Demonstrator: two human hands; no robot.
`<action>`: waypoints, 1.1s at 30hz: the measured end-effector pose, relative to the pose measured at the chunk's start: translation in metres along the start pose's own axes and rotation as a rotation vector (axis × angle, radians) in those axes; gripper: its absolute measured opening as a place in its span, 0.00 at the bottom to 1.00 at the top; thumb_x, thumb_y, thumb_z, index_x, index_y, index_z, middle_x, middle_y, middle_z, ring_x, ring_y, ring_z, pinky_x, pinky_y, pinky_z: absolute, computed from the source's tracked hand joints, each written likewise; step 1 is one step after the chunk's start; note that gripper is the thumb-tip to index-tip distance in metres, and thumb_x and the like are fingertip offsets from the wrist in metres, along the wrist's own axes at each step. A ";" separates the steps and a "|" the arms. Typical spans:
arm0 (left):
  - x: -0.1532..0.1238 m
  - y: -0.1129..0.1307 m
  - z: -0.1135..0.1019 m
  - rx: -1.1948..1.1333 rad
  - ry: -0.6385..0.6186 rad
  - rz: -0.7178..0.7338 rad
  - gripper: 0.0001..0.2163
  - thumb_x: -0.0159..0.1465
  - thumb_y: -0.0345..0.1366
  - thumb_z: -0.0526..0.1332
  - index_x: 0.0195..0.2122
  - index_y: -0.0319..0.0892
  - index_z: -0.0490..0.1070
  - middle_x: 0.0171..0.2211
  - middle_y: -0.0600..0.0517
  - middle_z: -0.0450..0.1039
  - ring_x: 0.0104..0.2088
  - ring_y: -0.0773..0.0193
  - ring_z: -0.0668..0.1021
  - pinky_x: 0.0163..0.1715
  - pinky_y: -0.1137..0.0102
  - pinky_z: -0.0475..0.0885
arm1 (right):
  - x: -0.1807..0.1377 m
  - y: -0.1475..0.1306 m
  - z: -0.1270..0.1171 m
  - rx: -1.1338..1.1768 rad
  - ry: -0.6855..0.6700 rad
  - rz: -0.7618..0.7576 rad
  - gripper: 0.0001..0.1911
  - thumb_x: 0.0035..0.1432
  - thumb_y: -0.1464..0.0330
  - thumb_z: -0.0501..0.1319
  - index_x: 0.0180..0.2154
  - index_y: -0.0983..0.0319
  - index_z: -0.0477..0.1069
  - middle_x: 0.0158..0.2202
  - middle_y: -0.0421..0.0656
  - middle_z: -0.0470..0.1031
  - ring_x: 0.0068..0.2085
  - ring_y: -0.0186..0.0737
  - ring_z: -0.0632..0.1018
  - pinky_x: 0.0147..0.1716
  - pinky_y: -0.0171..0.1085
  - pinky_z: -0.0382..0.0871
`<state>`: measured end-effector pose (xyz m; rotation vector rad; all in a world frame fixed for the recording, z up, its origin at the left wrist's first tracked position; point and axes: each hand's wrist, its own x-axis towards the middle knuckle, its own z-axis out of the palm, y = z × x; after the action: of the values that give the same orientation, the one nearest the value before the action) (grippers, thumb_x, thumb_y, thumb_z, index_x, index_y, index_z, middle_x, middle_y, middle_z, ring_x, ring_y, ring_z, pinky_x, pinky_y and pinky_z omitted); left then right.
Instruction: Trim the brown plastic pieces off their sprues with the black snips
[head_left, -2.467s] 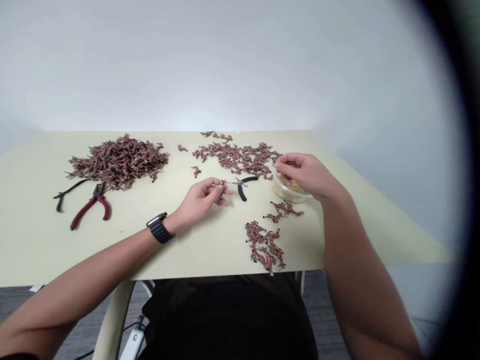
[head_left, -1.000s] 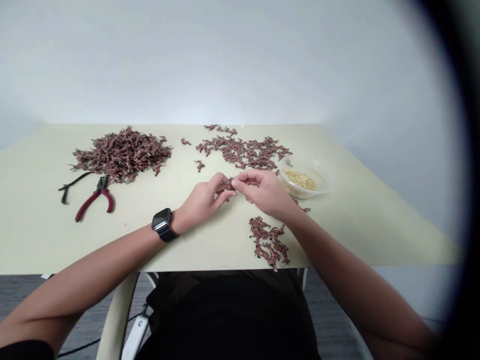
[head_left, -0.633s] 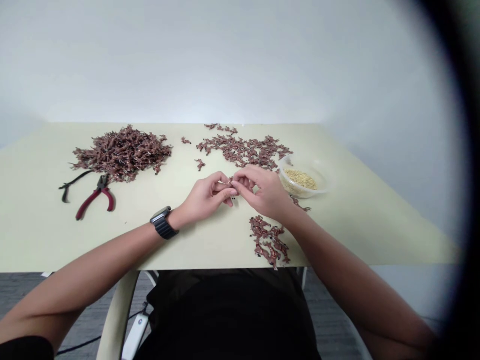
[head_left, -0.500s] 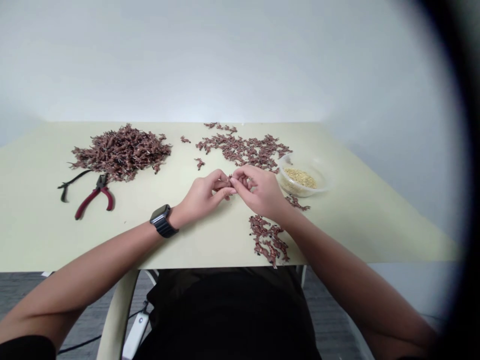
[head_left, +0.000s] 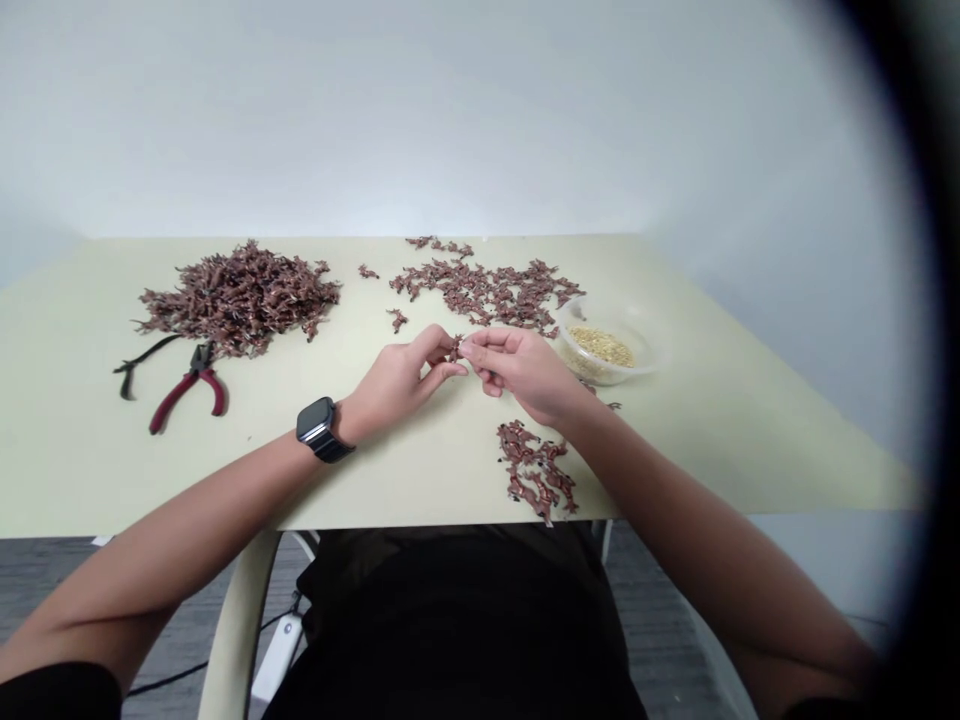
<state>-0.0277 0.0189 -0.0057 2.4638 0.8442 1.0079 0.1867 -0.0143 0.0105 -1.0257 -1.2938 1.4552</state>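
Note:
Above the middle of the table, my left hand (head_left: 397, 378) pinches a small brown animal figurine (head_left: 455, 347), mostly covered by fingers. My right hand (head_left: 525, 372) meets it from the other side, thumb and forefinger pressed together at the figurine; anything tiny between those fingertips is hidden. Close to my right wrist stands a clear plastic bowl (head_left: 643, 352) with tiny gold-coloured metal pieces (head_left: 602, 347) in it. A loose group of similar figurines (head_left: 536, 470) lies below my right hand, near the front edge.
A big heap of brown figurines (head_left: 244, 298) sits at the back left. Red-handled pliers (head_left: 196, 385) and a black strap-like piece (head_left: 133, 372) lie in front of it. More figurines (head_left: 491, 292) are spread behind my hands, with two single ones (head_left: 397, 320) to their left.
Both hands stay together at the figurine and have risen slightly in view. My right hand has turned and its fingers have straightened somewhat; more of the figurine shows. The camera view has shifted a little.

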 end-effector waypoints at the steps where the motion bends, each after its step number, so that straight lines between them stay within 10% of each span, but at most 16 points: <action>1: 0.000 0.001 -0.001 -0.026 -0.007 -0.012 0.11 0.73 0.45 0.64 0.45 0.44 0.66 0.39 0.49 0.83 0.37 0.62 0.85 0.34 0.72 0.72 | 0.000 0.001 -0.001 -0.022 -0.006 -0.011 0.16 0.56 0.55 0.75 0.34 0.61 0.79 0.29 0.39 0.72 0.24 0.29 0.64 0.22 0.34 0.59; 15: 0.000 0.007 0.007 -0.771 -0.162 -0.324 0.14 0.70 0.44 0.68 0.43 0.42 0.65 0.32 0.48 0.84 0.35 0.61 0.86 0.40 0.67 0.79 | -0.002 0.005 -0.001 -0.634 0.117 -0.495 0.07 0.66 0.62 0.65 0.38 0.59 0.77 0.31 0.41 0.75 0.30 0.36 0.72 0.26 0.36 0.63; 33: -0.003 -0.001 0.000 0.312 0.001 0.193 0.09 0.77 0.43 0.56 0.44 0.43 0.67 0.33 0.47 0.80 0.32 0.61 0.81 0.32 0.68 0.71 | -0.001 -0.003 0.000 0.159 -0.133 0.178 0.20 0.56 0.59 0.75 0.26 0.61 0.68 0.27 0.39 0.66 0.26 0.30 0.62 0.20 0.32 0.54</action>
<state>-0.0297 0.0179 -0.0076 2.8541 0.8304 1.0060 0.1872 -0.0149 0.0139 -0.9714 -1.1802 1.7583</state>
